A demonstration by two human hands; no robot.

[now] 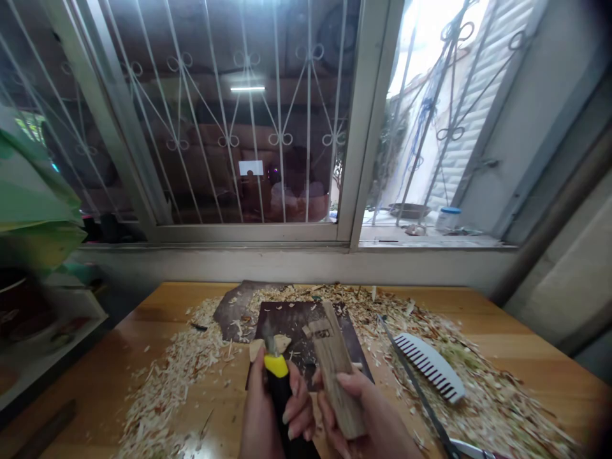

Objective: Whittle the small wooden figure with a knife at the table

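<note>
My left hand (275, 408) is wrapped round a knife with a yellow and black handle (280, 389), its short blade pointing up and away. My right hand (363, 414) grips a rectangular block of wood (337, 376), held tilted with its far end over a dark mat (306, 331). The two hands are side by side and almost touching at the near edge of a wooden table (526, 357). Pale wood shavings (176, 370) are spread over the table around the mat.
A white comb-shaped piece (430, 364) lies to the right among the shavings, beside a long thin saw blade (415, 389). A barred window (248, 127) runs behind the table. Green bags and a shelf (33, 255) stand at the left.
</note>
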